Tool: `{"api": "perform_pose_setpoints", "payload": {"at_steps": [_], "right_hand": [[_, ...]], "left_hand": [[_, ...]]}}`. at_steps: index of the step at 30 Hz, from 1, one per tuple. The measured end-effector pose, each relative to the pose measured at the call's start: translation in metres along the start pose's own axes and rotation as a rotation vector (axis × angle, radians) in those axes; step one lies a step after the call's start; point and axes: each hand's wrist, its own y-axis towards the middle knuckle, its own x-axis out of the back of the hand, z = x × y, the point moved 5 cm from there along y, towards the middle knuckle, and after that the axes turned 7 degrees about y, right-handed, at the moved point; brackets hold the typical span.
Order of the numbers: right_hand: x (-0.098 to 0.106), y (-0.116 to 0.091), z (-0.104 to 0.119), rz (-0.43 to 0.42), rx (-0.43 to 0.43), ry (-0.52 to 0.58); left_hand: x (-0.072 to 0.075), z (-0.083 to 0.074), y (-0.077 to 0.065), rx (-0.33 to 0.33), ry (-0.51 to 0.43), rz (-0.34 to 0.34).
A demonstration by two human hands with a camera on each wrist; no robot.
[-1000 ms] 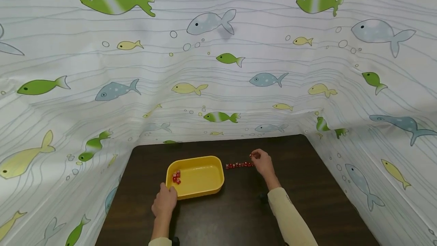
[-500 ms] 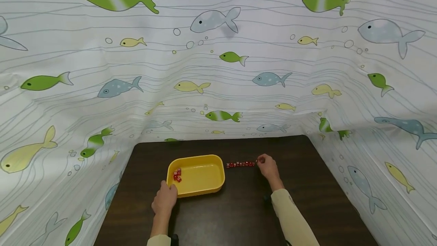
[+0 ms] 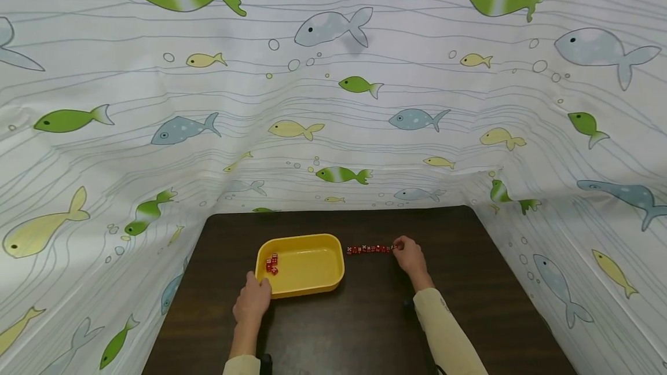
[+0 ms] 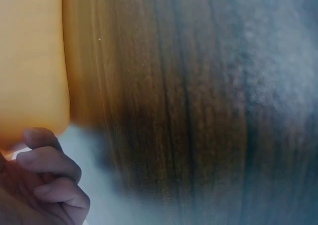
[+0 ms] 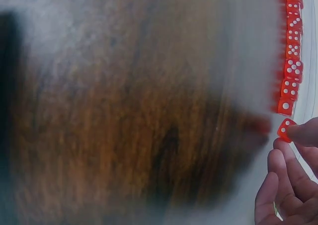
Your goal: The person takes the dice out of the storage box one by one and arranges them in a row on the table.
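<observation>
In the head view my left hand grips the near-left corner of a yellow tray. Several red dice lie bunched at the tray's left side. To the tray's right, a straight row of red dice with white pips runs along the dark table. My right hand is at the right end of that row. Seen from the right wrist, its thumb and finger pinch a single red die, a small gap from the row's end die. The left wrist view has curled fingers at the tray's corner.
The dark wooden table carries the tray and the row. A white curtain printed with fish hangs behind it and along both sides. Dark straps sit at the wrists.
My right hand has moved slightly right and down, bringing its die from above the row to the row's right end. The left hand keeps its grip on the tray.
</observation>
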Motion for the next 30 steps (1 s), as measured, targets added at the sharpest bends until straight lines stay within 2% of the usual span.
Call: {"api": "perform_pose_setpoints", "payload": {"at_steps": [18,25,30], "right_hand": [[-0.002,0.004,0.001,0.024,0.022,-0.112],[0.003,0.001,0.002,-0.004,0.027,-0.075],[0.005,-0.004,0.019,-0.028,0.058,-0.031]], "left_hand": [[0.001,-0.002,-0.002,0.011,-0.008,-0.001],[0.001,-0.002,-0.002,0.005,-0.004,-0.008],[0.001,-0.001,-0.003,-0.005,0.013,-0.024]]}}
